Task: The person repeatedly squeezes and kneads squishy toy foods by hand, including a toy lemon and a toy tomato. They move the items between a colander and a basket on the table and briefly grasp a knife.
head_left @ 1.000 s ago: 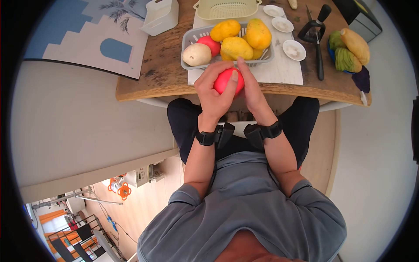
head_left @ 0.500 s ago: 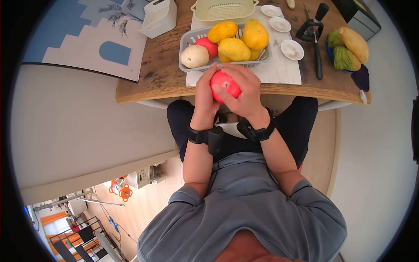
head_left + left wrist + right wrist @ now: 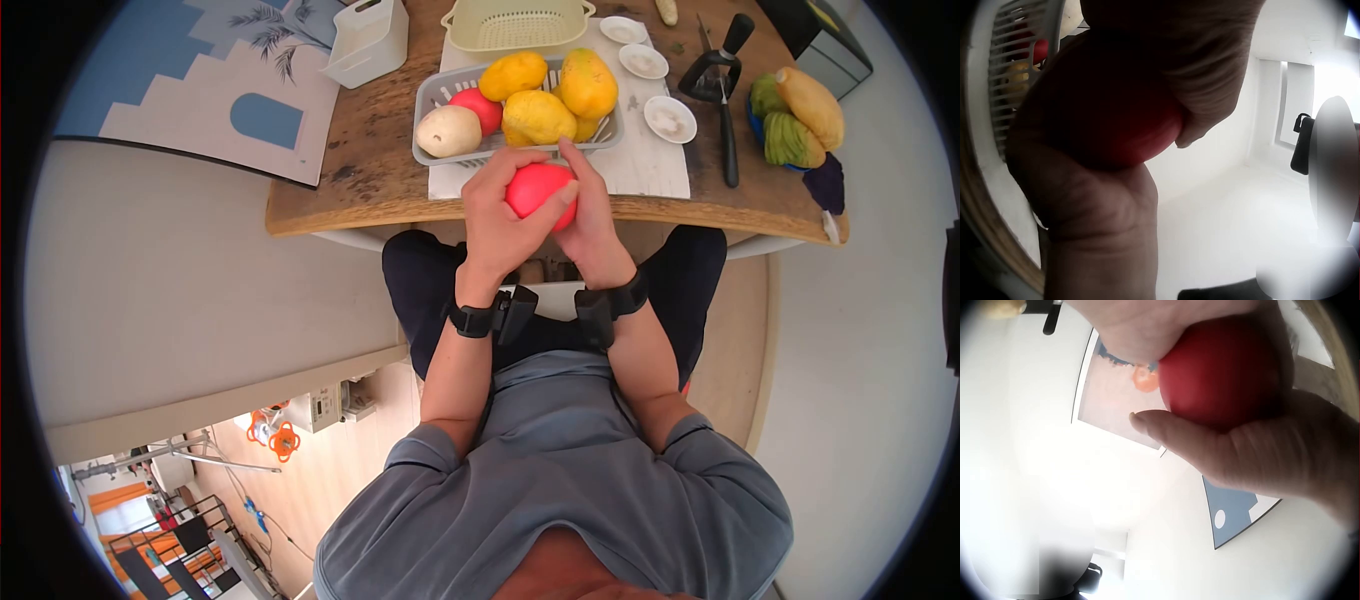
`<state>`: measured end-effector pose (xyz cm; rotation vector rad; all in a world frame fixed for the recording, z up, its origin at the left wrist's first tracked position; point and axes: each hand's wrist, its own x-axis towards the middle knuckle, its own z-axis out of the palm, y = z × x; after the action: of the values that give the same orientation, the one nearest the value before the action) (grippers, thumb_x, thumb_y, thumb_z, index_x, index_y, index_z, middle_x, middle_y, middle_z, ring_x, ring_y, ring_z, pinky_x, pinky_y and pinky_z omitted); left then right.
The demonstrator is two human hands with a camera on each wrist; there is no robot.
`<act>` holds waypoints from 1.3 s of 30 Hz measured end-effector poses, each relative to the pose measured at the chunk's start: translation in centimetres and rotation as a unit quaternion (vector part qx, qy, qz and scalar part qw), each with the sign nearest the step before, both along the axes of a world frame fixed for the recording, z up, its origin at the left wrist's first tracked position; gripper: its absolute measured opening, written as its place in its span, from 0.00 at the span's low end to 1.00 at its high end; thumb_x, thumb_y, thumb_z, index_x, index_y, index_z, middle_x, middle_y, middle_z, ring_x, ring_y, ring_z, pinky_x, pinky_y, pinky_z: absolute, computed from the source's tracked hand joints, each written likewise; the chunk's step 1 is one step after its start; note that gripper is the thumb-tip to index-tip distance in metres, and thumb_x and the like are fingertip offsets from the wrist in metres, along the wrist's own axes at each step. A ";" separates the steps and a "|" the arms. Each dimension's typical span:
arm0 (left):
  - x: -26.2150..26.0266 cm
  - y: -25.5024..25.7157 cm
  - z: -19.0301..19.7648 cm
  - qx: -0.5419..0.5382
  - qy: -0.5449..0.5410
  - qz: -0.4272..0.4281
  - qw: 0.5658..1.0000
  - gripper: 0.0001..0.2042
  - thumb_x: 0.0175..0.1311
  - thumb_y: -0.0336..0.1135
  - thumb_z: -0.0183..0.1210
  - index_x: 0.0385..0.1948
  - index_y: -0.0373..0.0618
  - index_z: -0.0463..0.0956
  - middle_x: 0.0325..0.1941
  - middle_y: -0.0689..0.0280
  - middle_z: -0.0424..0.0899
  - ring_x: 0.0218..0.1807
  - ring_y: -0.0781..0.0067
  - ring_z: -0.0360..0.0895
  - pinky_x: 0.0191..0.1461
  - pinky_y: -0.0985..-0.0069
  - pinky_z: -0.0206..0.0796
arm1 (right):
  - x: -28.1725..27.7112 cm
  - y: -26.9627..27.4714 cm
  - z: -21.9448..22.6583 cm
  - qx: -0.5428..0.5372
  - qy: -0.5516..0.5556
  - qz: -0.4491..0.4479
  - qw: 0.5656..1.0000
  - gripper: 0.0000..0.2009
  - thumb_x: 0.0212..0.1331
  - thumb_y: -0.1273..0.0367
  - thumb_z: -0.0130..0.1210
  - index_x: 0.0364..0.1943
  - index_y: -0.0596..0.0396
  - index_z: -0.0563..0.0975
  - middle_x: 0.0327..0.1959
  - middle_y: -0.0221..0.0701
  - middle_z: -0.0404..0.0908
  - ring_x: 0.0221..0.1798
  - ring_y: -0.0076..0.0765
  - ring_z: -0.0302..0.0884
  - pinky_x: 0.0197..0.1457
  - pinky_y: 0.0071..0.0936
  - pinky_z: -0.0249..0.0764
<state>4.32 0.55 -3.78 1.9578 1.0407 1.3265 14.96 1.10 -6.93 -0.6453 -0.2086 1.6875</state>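
A smooth red tomato [image 3: 540, 190] is held between both hands, just in front of the table's near edge. My left hand [image 3: 496, 225] grips it from the left, with the thumb laid across its near side. Against the right side my right hand [image 3: 600, 228] cups it, palm turned inward and fingers reaching round the far side. In the left wrist view the tomato [image 3: 1129, 125] is dark between the two hands. The right wrist view shows the tomato [image 3: 1222, 375] between a palm above and a thumb below.
Beyond the hands stands a grey basket [image 3: 425, 112] with yellow mangoes [image 3: 540, 117], a pale round fruit [image 3: 448, 132] and another red tomato [image 3: 478, 108]. Small white dishes [image 3: 670, 120], a black-handled peeler or knife [image 3: 731, 150] and wrapped fruit [image 3: 795, 138] lie to the right. A yellow colander [image 3: 518, 28] stands behind.
Half a second ago the right hand lay over the tomato and its stem scar showed; now the left hand's thumb crosses it and the scar is hidden. Hands and tomato moved slightly right.
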 end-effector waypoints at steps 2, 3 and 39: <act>-0.1 0.0 -0.4 -0.044 -0.100 0.052 0.993 0.13 0.52 0.34 0.68 0.34 0.37 0.78 0.35 0.62 0.82 0.37 0.73 0.77 0.46 0.77 0.69 | -0.6 -0.2 0.3 0.033 -0.045 -0.012 0.998 0.21 0.67 0.54 0.47 0.46 0.61 0.73 0.41 0.35 0.79 0.42 0.28 0.78 0.47 0.27 0.73; -0.2 0.0 -0.4 -0.044 -0.100 0.052 0.993 0.13 0.52 0.34 0.68 0.34 0.37 0.78 0.35 0.62 0.82 0.37 0.73 0.77 0.46 0.77 0.69 | -0.9 -0.4 0.3 0.065 -0.089 -0.027 0.994 0.22 0.67 0.54 0.47 0.46 0.62 0.73 0.41 0.35 0.79 0.43 0.29 0.78 0.47 0.29 0.74; -1.8 0.8 -0.6 -0.174 -0.237 0.041 0.955 0.09 0.62 0.33 0.60 0.36 0.36 0.78 0.32 0.67 0.80 0.36 0.82 0.74 0.43 0.82 0.68 | -1.5 -1.5 1.1 0.199 -0.530 -0.098 0.819 0.25 0.64 0.51 0.49 0.39 0.66 0.77 0.26 0.39 0.80 0.32 0.41 0.80 0.36 0.34 0.75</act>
<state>2.52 1.40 -4.39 1.2664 1.0331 1.4473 13.49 -0.43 -5.86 -1.1772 -1.2084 0.8699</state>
